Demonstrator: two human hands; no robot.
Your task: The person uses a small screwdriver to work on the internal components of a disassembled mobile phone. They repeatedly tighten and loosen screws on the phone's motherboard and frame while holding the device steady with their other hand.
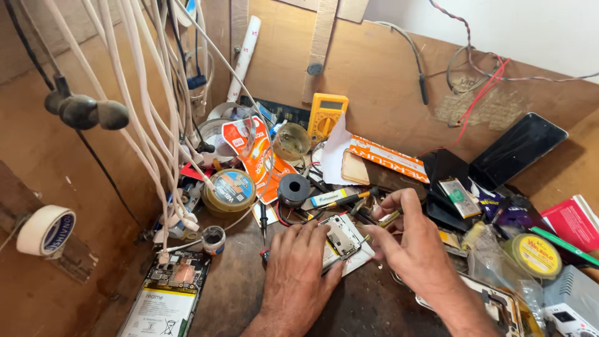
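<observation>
2 hands work at 1 small opened phone (pixel 342 237) mid-bench: left hand (pixel 298 262) presses flat on it, fingers unclenched; right hand (pixel 409 240) pinches 1 thin tool (pixel 390 218). nearby: 1 yellow multimeter (pixel 327 115), 2 round tins (pixel 229 190).

We see bare counter (pixel 237 293) only near us; hanging cables (pixel 150 93) block left, tool clutter (pixel 324 187) crowds ahead.
</observation>
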